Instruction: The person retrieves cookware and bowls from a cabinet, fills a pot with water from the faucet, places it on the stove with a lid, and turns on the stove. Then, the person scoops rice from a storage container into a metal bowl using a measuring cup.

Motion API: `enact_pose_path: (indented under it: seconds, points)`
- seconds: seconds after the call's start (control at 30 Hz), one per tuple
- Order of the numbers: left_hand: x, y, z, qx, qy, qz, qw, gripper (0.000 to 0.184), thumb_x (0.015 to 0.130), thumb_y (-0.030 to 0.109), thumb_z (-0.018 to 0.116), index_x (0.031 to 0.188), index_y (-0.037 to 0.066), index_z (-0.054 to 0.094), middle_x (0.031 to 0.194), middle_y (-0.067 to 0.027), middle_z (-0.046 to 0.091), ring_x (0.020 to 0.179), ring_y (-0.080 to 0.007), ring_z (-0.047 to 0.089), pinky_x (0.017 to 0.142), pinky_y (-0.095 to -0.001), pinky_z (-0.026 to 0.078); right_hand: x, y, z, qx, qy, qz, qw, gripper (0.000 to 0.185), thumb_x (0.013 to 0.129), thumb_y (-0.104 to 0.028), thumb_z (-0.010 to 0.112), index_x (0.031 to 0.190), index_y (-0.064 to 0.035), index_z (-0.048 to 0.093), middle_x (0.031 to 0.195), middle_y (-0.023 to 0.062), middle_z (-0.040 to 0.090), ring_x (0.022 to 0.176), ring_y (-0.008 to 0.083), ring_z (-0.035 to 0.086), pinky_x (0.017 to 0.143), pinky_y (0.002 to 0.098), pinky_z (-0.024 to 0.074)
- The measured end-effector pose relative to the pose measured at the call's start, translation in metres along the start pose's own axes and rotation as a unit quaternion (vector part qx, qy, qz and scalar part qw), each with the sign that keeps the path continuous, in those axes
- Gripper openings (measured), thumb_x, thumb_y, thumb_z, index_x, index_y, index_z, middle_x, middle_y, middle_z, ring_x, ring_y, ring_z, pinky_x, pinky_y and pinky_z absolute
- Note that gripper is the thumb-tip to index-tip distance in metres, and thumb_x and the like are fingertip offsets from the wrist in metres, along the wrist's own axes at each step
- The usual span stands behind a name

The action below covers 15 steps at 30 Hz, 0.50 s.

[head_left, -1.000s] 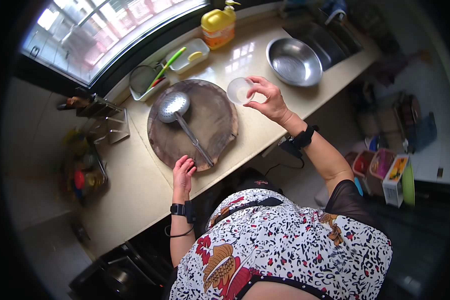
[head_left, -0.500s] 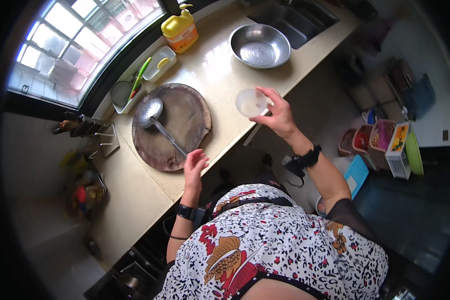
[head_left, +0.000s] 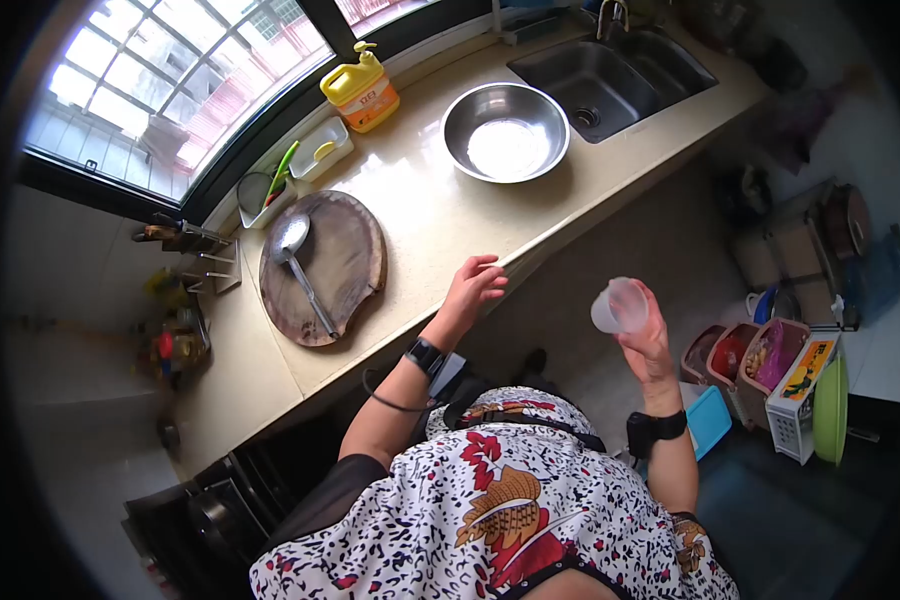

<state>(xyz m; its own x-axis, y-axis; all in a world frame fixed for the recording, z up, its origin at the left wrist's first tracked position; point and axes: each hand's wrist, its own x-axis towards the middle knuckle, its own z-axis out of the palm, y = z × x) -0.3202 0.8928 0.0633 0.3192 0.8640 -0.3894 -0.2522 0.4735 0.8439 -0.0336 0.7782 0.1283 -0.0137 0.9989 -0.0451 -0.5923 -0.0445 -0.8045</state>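
Note:
My right hand (head_left: 648,345) is closed around a small translucent plastic cup (head_left: 620,306), held out over the floor beyond the counter's edge. Loosely spread, the fingers of my left hand (head_left: 473,292) hold nothing, close to the counter's front edge. A slotted metal skimmer (head_left: 305,280) lies on a thick round wooden chopping board (head_left: 355,255), left of that hand. Farther back on the counter rests a wide stainless steel basin (head_left: 460,150).
Behind the basin is a double sink (head_left: 610,95) with a tap. A yellow pump bottle (head_left: 361,92) and white trays (head_left: 322,150) line the window side. A knife rack (head_left: 215,265) stands left of the board; baskets (head_left: 760,360) sit low at right.
My right hand has carried the cup away from the counter, down and to the right. My left hand has left the skimmer handle's end and moved right. The view has shifted.

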Motion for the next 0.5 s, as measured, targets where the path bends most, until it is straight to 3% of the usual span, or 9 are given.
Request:
enact_pose_path:
  seconds: [0.03, 0.07, 0.2, 0.3, 0.33, 0.37, 0.4, 0.43, 0.5]
  points:
    - [0.012, 0.001, 0.009, 0.000, -0.004, 0.005, 1.000, 0.039, 0.092, 0.020, 0.055, 0.123, -0.001, 0.043, 0.105, -0.0099, 0.055, 0.091, -0.0163, 0.059, 0.077, -0.0283, 0.051, -0.001, -0.003, -0.011, 0.016, 0.007, 0.007, 1.000, 0.090, 0.058, 0.001, 0.079, 0.135, -0.0069, 0.033, 0.137, 0.0161, 0.039, 0.127, 0.0324, 0.040, 0.108, 0.0429, 0.0317]
    - [0.032, 0.000, 0.025, -0.025, -0.003, 0.008, 1.000, 0.041, 0.092, 0.024, 0.056, 0.122, 0.000, 0.042, 0.105, -0.0100, 0.055, 0.092, -0.0172, 0.059, 0.079, -0.0306, 0.051, -0.008, -0.010, -0.025, 0.040, -0.009, 0.009, 0.999, 0.092, 0.060, -0.008, 0.081, 0.138, -0.0072, 0.031, 0.141, 0.0190, 0.035, 0.129, 0.0347, 0.038, 0.109, 0.0431, 0.0299]
    - [0.091, 0.003, 0.038, -0.135, 0.020, -0.052, 0.989, 0.047, 0.086, 0.033, 0.064, 0.116, 0.003, 0.043, 0.112, -0.0155, 0.051, 0.104, -0.0247, 0.054, 0.087, -0.0393, 0.049, -0.007, -0.026, -0.042, 0.088, -0.015, -0.002, 0.996, 0.090, 0.067, -0.026, 0.078, 0.140, -0.0070, 0.029, 0.141, 0.0204, 0.034, 0.129, 0.0365, 0.037, 0.107, 0.0451, 0.0306]
    - [0.131, 0.009, 0.035, -0.195, 0.041, -0.082, 0.976, 0.049, 0.084, 0.035, 0.066, 0.111, 0.004, 0.041, 0.122, -0.0281, 0.043, 0.117, -0.0347, 0.046, 0.100, -0.0458, 0.041, -0.007, -0.018, -0.064, 0.116, 0.024, -0.004, 0.993, 0.068, 0.076, -0.013, 0.063, 0.137, -0.0066, 0.034, 0.137, 0.0189, 0.040, 0.127, 0.0312, 0.041, 0.108, 0.0418, 0.0302]
    - [0.155, -0.001, 0.017, -0.189, -0.012, -0.059, 0.980, 0.050, 0.083, 0.035, 0.067, 0.109, 0.003, 0.039, 0.125, -0.0330, 0.039, 0.119, -0.0400, 0.044, 0.103, -0.0501, 0.037, -0.005, -0.026, -0.066, 0.114, 0.052, -0.001, 0.992, 0.068, 0.077, -0.011, 0.063, 0.138, -0.0059, 0.033, 0.131, 0.0114, 0.046, 0.121, 0.0273, 0.047, 0.104, 0.0401, 0.0359]
    - [0.174, -0.003, 0.003, -0.232, -0.086, -0.063, 0.967, 0.046, 0.083, 0.030, 0.067, 0.107, 0.001, 0.040, 0.128, -0.0369, 0.036, 0.121, -0.0437, 0.041, 0.106, -0.0543, 0.032, -0.007, -0.027, -0.076, 0.109, 0.061, -0.004, 0.992, 0.064, 0.078, -0.010, 0.062, 0.137, -0.0060, 0.035, 0.130, 0.0097, 0.047, 0.119, 0.0254, 0.050, 0.101, 0.0391, 0.0395]
    - [0.180, 0.006, 0.007, -0.292, -0.069, -0.084, 0.950, 0.037, 0.084, 0.024, 0.066, 0.099, -0.001, 0.043, 0.128, -0.0399, 0.034, 0.122, -0.0453, 0.040, 0.108, -0.0562, 0.027, -0.009, -0.029, -0.086, 0.111, 0.070, 0.000, 0.991, 0.060, 0.079, -0.011, 0.062, 0.134, -0.0060, 0.038, 0.128, 0.0087, 0.049, 0.116, 0.0215, 0.052, 0.095, 0.0368, 0.0441]
    - [0.198, 0.008, -0.001, -0.346, -0.046, -0.128, 0.928, 0.040, 0.083, 0.024, 0.066, 0.104, -0.004, 0.047, 0.131, -0.0343, 0.037, 0.123, -0.0438, 0.039, 0.109, -0.0566, 0.025, -0.011, -0.039, -0.092, 0.070, 0.087, 0.010, 0.994, 0.055, 0.080, -0.010, 0.061, 0.131, -0.0056, 0.041, 0.124, 0.0076, 0.052, 0.111, 0.0178, 0.054, 0.089, 0.0350, 0.0472]
    - [0.200, 0.034, 0.033, -0.347, 0.021, -0.114, 0.931, 0.062, 0.082, 0.028, 0.067, 0.128, -0.005, 0.041, 0.139, -0.0186, 0.039, 0.126, -0.0381, 0.038, 0.108, -0.0578, 0.025, -0.018, -0.042, -0.106, -0.002, 0.149, 0.020, 0.989, 0.046, 0.080, -0.004, 0.057, 0.125, -0.0054, 0.047, 0.117, 0.0060, 0.055, 0.104, 0.0153, 0.057, 0.081, 0.0316, 0.0502]
